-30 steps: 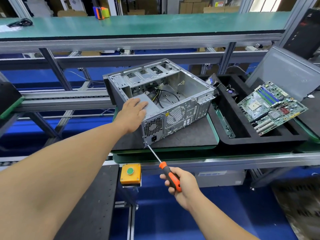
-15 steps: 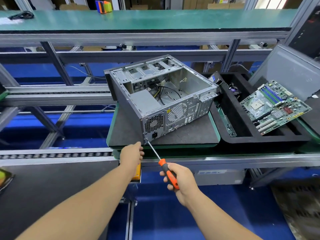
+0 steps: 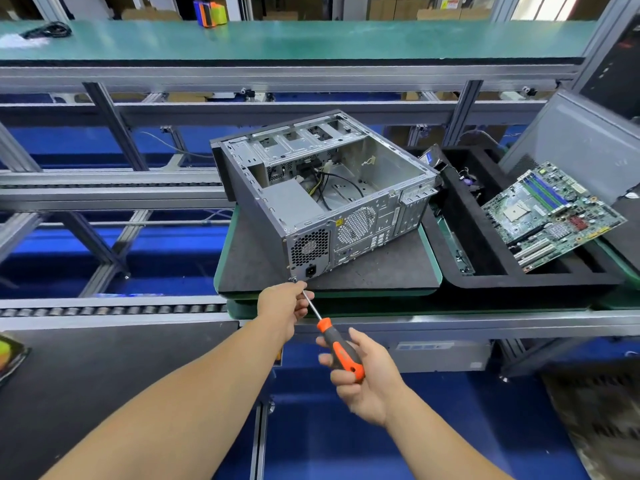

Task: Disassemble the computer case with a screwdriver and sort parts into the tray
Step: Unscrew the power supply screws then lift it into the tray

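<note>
While my right hand (image 3: 360,379) curls its fingers (image 3: 341,377) round the orange and black handle of the screwdriver (image 3: 341,353) in the lower middle of the frame, my left hand (image 3: 284,303) pinches the thin metal shaft near its tip. That tip sits at the lower rear corner of the computer case (image 3: 322,199), just below the power socket. I see the case lying open side up on a dark mat (image 3: 381,271) at the middle of the bench (image 3: 450,322), cables loose inside. Just to the right, the black tray (image 3: 519,280) holds a green motherboard (image 3: 550,213) propped at a tilt. A grey panel (image 3: 581,143) leans at the upper right.
</note>
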